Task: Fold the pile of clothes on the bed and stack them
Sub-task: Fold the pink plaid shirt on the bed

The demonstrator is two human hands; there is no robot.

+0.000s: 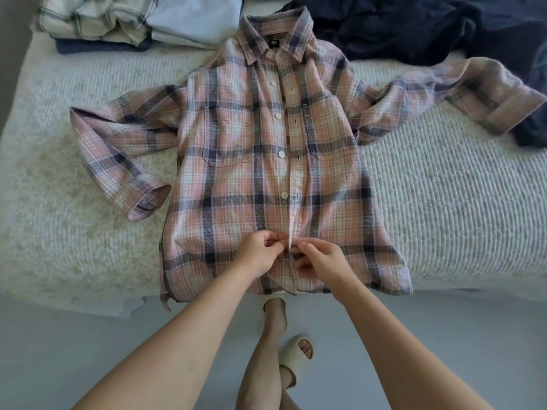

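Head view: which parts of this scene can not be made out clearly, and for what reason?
- The button or hole between the left hand and right hand on the plaid shirt: hidden by the fingers.
- Collar label: too small to read.
- Dark navy garment: cut off by the top and right edges, so its type is unclear.
- Folded stack: cut off by the top edge, so its count is unclear.

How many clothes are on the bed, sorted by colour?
Pink plaid: 1, the pink plaid button shirt spread flat.
White plaid: 1, the folded white plaid shirt.
Light blue: 1, the folded light blue garment.
Dark navy: 2, the folded navy piece and the loose dark navy garment.
Total: 5
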